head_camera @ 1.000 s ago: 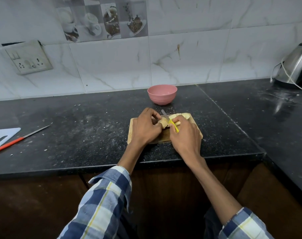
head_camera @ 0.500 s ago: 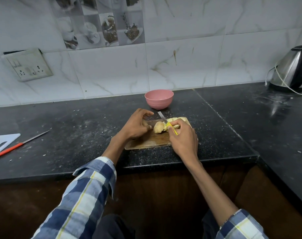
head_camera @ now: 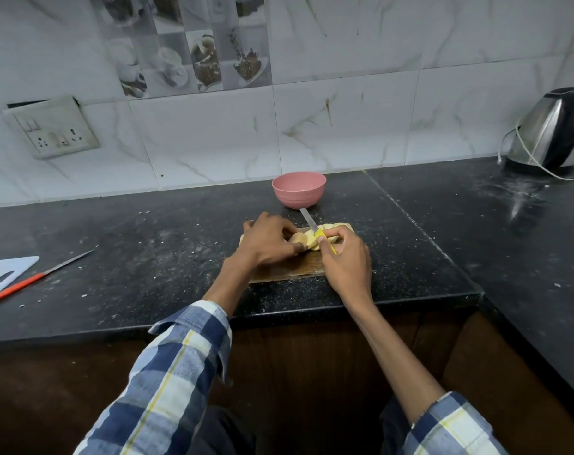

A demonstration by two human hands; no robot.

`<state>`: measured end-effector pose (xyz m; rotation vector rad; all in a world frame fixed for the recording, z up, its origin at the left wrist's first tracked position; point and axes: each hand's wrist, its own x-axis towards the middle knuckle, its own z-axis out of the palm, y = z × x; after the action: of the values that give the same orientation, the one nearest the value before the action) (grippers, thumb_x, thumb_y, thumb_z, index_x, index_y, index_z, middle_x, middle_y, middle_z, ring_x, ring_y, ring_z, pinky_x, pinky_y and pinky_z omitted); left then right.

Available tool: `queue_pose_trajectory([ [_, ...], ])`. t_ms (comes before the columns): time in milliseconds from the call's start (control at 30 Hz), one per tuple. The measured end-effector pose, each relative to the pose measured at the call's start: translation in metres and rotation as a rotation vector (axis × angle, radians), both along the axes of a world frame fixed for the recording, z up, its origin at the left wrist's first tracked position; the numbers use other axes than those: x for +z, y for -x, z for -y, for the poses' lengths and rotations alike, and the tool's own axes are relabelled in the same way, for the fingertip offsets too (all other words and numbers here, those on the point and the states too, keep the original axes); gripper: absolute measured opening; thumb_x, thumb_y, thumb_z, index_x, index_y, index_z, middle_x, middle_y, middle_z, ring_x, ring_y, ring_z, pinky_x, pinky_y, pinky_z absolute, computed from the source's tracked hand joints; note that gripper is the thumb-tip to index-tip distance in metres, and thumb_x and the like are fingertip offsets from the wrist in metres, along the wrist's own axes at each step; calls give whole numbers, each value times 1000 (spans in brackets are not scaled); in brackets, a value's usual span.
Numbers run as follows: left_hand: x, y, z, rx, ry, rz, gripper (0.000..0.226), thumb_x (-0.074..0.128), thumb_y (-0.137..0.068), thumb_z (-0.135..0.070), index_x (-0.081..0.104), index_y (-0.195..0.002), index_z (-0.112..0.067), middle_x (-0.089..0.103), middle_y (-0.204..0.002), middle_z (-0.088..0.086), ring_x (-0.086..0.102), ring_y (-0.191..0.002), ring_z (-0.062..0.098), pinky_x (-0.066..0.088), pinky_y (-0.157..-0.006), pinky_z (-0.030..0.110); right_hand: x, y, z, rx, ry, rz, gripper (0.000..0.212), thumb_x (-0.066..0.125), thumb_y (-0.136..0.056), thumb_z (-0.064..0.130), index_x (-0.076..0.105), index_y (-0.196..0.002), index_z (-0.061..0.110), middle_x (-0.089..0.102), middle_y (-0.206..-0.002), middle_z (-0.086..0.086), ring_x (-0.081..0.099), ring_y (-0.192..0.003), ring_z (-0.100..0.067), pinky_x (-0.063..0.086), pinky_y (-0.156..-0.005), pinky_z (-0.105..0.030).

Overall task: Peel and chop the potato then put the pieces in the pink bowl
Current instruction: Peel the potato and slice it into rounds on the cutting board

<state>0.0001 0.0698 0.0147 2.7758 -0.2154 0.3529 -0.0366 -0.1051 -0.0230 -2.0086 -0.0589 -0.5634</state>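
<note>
Pale sliced potato (head_camera: 300, 239), wooden board (head_camera: 288, 269), yellow-handled knife (head_camera: 315, 229)

The black counter (head_camera: 147, 257) carries a wooden board (head_camera: 288, 272), pink bowl (head_camera: 299, 189), kettle (head_camera: 551, 129) and red-handled knife (head_camera: 36, 279).

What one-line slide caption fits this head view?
Left hand steadies peeled potato on the board; right hand slices with yellow-handled knife.

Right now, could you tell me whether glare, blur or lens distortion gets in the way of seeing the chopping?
Head view: wide-angle lens bows the counter edge and wall tiles; soft glare streaks the counter below the kettle; potato pieces and knife are small and slightly soft, partly hidden by the left hand and right hand.
</note>
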Motion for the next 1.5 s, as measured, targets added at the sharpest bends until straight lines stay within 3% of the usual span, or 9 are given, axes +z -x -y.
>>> queue_pose_trajectory([
  [133, -3, 10, 0, -11, 144, 114, 39, 85, -70, -43, 74, -106, -34, 69, -105, -17, 54, -113, 13, 30, -95, 40, -1, 1, 1, 4, 9, 9, 6, 68, -94, 33, 68, -100, 30, 69, -95, 8, 62, -85, -14, 48, -69, -33],
  [233, -10, 15, -3, -55, 366, 164, 45, 90, -68, -26, 73, -110, -28, 71, -104, -18, 65, -102, 3, 49, -99, 38, 0, 4, 1, 1, 46, 25, 9, 66, -96, 33, 68, -104, 30, 67, -93, 10, 53, -79, -11, 39, -65, -31],
  [333, -19, 18, -5, -69, 515, 166, 48, 90, -71, -18, 73, -116, -25, 75, -104, -14, 71, -90, -1, 61, -89, 36, 0, 6, -2, -2, 97, 60, 10, 65, -97, 34, 67, -106, 31, 70, -94, 8, 59, -79, -12, 43, -63, -32],
  [500, -25, 22, 0, -121, 568, 213, 45, 89, -78, -21, 72, -120, -22, 75, -109, -9, 73, -89, 3, 62, -85, 30, 7, 16, -4, -22, 202, 164, 12, 64, -98, 32, 65, -109, 28, 70, -91, 2, 63, -77, -18, 53, -63, -39],
  [700, -30, 22, 2, -81, 622, 264, 46, 90, -76, -11, 72, -118, -13, 75, -103, -7, 71, -86, -3, 54, -76, 12, 8, 27, -11, -70, 494, 322, 19, 61, -97, 30, 62, -114, 22, 63, -68, -1, 60, -65, -23, 34, -51, -33],
  [800, -29, 23, 1, -75, 633, 270, 45, 92, -74, -12, 73, -115, -11, 75, -100, -7, 70, -83, -7, 51, -74, 7, 6, 27, -12, -72, 535, 329, 19, 61, -96, 31, 62, -114, 22, 63, -67, -3, 62, -66, -26, 34, -53, -33],
  [967, -28, 25, 2, -73, 638, 278, 46, 94, -71, -13, 73, -112, -13, 73, -97, -12, 70, -81, -8, 51, -74, 7, 8, 28, -13, -68, 551, 340, 19, 62, -96, 32, 64, -113, 22, 64, -67, -2, 62, -65, -25, 40, -52, -34],
  [1200, -31, 23, 1, -42, 652, 286, 39, 93, -71, -10, 74, -105, -15, 75, -96, -9, 72, -83, 1, 58, -79, 20, 12, 32, -16, -61, 614, 333, 22, 63, -96, 31, 65, -116, 21, 66, -72, -7, 64, -66, -30, 33, -55, -33],
  [1500, -32, 21, 6, 3, 639, 307, 33, 90, -72, -5, 73, -99, -11, 72, -86, -12, 66, -75, -10, 49, -70, 8, 12, 38, -23, -113, 672, 301, 28, 67, -94, 26, 63, -121, 20, 65, -71, -8, 64, -63, -30, 34, -52, -33],
])
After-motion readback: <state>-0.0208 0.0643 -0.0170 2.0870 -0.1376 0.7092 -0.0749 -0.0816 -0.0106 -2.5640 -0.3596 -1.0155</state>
